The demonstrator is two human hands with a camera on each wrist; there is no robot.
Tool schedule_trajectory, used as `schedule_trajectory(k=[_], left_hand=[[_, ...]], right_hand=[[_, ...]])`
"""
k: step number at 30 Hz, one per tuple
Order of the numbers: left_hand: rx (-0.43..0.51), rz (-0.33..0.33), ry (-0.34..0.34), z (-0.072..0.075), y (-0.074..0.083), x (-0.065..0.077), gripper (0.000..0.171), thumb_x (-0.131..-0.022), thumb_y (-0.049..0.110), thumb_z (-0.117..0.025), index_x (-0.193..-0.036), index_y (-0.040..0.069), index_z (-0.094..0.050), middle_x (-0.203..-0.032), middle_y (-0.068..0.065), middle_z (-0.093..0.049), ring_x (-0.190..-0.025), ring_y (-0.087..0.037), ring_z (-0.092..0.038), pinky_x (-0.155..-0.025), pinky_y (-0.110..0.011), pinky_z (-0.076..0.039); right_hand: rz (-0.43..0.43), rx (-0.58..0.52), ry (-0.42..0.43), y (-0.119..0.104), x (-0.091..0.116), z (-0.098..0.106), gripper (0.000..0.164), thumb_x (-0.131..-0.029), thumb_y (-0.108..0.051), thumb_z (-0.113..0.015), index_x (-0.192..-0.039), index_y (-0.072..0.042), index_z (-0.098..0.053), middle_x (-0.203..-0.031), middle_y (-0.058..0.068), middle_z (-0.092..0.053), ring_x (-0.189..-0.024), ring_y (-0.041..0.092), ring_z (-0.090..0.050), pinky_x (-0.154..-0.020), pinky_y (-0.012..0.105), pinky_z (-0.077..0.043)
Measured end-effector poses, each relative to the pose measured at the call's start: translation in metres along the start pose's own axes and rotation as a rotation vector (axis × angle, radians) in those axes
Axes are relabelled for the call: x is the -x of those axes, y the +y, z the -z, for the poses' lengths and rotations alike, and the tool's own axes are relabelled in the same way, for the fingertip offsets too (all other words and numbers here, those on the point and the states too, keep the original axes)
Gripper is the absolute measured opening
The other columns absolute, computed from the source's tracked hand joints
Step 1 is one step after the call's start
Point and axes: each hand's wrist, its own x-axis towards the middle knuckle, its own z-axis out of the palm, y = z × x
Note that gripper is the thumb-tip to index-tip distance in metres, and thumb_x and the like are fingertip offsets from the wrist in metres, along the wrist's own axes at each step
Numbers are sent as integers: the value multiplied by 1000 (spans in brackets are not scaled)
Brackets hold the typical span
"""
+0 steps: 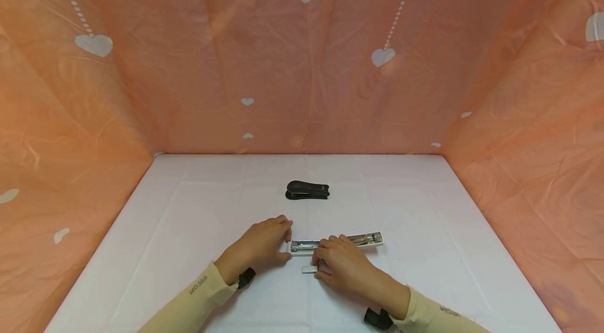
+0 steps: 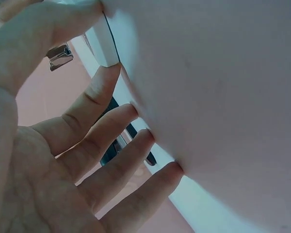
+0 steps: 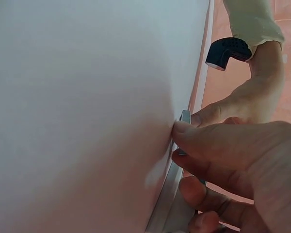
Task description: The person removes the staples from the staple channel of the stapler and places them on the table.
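Observation:
A white stapler (image 1: 302, 254) lies opened out flat, its metal channel and the inside of its cover facing up. My left hand (image 1: 265, 241) holds its left end; in the left wrist view the thumb and index finger sit on either side of the white end (image 2: 105, 47), the other fingertips on the tabletop. My right hand (image 1: 343, 262) pinches a small pale grey bar (image 1: 309, 269), which looks like a strip of staples, between thumb and index finger just in front of the stapler. Its other fingers reach over the stapler's middle, hiding part of it.
Beyond the hands lies a black stapler (image 1: 306, 190) on the white tabletop (image 1: 226, 191). Orange sheeting (image 1: 302, 86) with white hearts walls off the back and both sides. A black wrist camera (image 1: 377, 318) hangs under the right forearm.

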Motion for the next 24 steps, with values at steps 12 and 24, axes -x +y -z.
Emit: schedule_trajectory(k=[12, 24], left_hand=[[56, -6, -44, 5, -4, -1, 39, -81, 29, -94, -102, 15, -64, -105, 3, -63, -88, -14, -58, -78, -38, -54], [192, 10, -17, 17, -24, 0, 37, -95, 24, -84, -124, 7, -70, -123, -4, -72, -120, -26, -67, -106, -48, -52]], right_hand=[[1, -17, 11, 1, 1, 1, 23, -86, -33, -91, -96, -23, -74, -97, -12, -68, -92, 9, -59, -80, 29, -43], [1, -124, 169, 13, -6, 15, 16, -93, -23, -86, -98, -15, -74, -90, -8, -65, -87, 6, -55, -80, 29, -52]])
